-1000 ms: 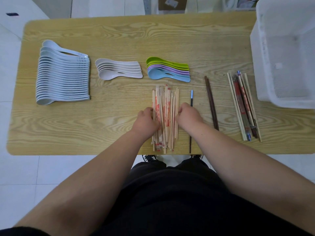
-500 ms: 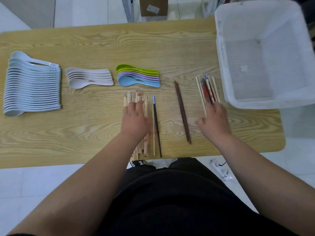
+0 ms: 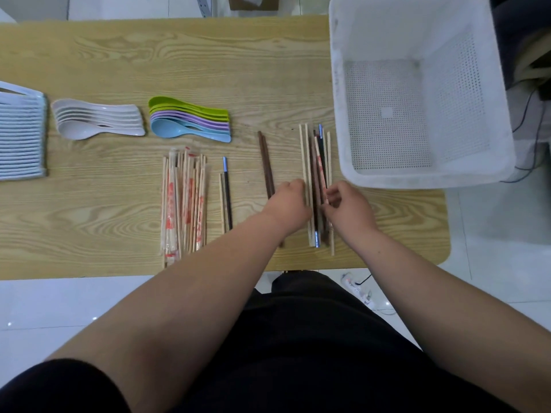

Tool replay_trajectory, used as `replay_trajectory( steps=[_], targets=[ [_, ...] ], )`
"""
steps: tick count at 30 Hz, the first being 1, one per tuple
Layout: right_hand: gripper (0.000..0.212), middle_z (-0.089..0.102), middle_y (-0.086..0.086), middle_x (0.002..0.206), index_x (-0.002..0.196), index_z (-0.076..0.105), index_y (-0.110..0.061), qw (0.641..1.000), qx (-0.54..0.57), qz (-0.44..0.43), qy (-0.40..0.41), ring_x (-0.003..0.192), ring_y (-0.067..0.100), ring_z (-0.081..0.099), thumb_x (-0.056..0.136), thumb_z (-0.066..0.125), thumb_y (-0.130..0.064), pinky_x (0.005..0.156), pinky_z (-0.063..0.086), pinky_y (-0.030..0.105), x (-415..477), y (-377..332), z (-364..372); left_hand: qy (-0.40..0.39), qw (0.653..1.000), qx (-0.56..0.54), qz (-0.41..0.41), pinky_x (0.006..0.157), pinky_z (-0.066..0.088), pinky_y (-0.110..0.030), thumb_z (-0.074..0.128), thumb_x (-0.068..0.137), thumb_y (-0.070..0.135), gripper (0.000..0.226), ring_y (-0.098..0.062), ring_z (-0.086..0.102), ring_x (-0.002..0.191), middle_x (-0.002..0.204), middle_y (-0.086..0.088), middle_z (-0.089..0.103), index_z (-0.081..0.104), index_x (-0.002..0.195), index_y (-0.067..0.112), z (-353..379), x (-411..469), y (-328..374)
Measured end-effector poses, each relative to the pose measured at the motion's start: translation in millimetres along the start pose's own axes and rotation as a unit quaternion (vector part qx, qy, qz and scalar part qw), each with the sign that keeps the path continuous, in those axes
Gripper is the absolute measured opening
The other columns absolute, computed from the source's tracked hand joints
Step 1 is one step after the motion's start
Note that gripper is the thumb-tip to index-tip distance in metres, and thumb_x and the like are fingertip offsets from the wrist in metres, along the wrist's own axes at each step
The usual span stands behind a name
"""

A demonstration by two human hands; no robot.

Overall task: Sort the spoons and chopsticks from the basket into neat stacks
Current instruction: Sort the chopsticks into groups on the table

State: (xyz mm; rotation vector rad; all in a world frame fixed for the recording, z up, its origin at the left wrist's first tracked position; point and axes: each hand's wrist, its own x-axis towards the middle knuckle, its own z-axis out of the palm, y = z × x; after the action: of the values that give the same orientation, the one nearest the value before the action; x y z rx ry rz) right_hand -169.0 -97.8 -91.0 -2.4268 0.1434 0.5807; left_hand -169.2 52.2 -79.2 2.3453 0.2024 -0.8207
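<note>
Chopsticks lie mixed on the table, just beside the basket. I'd guess light, stiff, roll easily (pinch mid-length). Right hand pinches one; left hand touches the pile's edge, grip unclear.

A light wooden table with bold grain and a rounded near-right corner stands on glossy white floor tiles that catch small glints of light. Beyond its far edge sits a cardboard box. A white power strip lies on the floor below the near edge; dark cables trail at right
</note>
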Motion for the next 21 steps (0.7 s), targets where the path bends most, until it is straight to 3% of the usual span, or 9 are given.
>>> replay_trajectory(
  steps=[3,6,13,16,18,21],
  targets=[
    [0.027,0.063,-0.004,0.1,0.101,0.054,-0.026,1.0,0.021,-0.001,-0.014,0.09,0.016,0.061,0.086,0.07,-0.011,0.077,0.043,0.027,0,3,2,0.039,0.998,-0.041,-0.04,0.077,0.044,-0.029,0.062,0.09,0.016,0.045,-0.029,0.062,0.108,0.117,-0.01,0.06,0.046,0.131,0.009,5,0,2],
    [0.029,0.062,-0.007,0.102,0.103,0.052,-0.026,0.998,0.051,0.026,-0.027,0.092,0.015,0.06,0.085,0.07,-0.012,0.08,0.043,0.027,0,1,2,0.056,0.994,-0.063,-0.072,0.072,0.04,-0.027,0.062,0.092,0.016,0.04,-0.025,0.064,0.101,0.102,-0.003,0.061,0.047,0.128,0.011,10,-3,3],
    [0.017,0.058,-0.017,0.08,0.1,0.057,-0.027,0.993,0.078,0.063,-0.066,0.071,0.002,0.055,0.089,0.067,-0.019,0.058,0.036,0.02,5,-9,-1,0.063,0.989,-0.071,-0.115,0.074,0.043,-0.029,0.066,0.09,0.028,0.035,-0.026,0.063,0.101,0.111,-0.009,0.064,0.053,0.116,0.008,11,0,7],
    [0.012,0.059,-0.008,0.079,0.088,0.054,-0.024,0.995,0.058,0.063,-0.049,0.072,0.012,0.057,0.09,0.06,-0.014,0.054,0.034,0.023,6,-9,-6,0.058,0.989,-0.05,-0.129,0.073,0.045,-0.031,0.063,0.091,0.017,0.036,-0.028,0.062,0.1,0.117,-0.015,0.06,0.046,0.12,0.004,8,-1,6],
    [0.008,0.058,-0.002,0.082,0.099,0.055,-0.017,0.996,0.048,0.063,-0.041,0.073,0.015,0.058,0.093,0.055,-0.012,0.051,0.033,0.025,6,-7,-6,0.058,0.988,-0.035,-0.138,0.074,0.048,-0.033,0.061,0.091,0.011,0.042,-0.031,0.063,0.103,0.12,-0.019,0.059,0.037,0.124,0.0,5,-1,3],
    [0.024,0.055,0.002,0.086,0.122,0.051,-0.009,0.995,0.056,0.069,-0.042,0.067,0.013,0.054,0.098,0.049,-0.014,0.048,0.036,0.025,5,-6,-3,0.065,0.991,0.011,-0.119,0.061,0.047,-0.031,0.053,0.089,-0.003,0.042,-0.027,0.063,0.085,0.117,-0.019,0.058,0.034,0.126,0.002,3,-6,-4]
  ],
)
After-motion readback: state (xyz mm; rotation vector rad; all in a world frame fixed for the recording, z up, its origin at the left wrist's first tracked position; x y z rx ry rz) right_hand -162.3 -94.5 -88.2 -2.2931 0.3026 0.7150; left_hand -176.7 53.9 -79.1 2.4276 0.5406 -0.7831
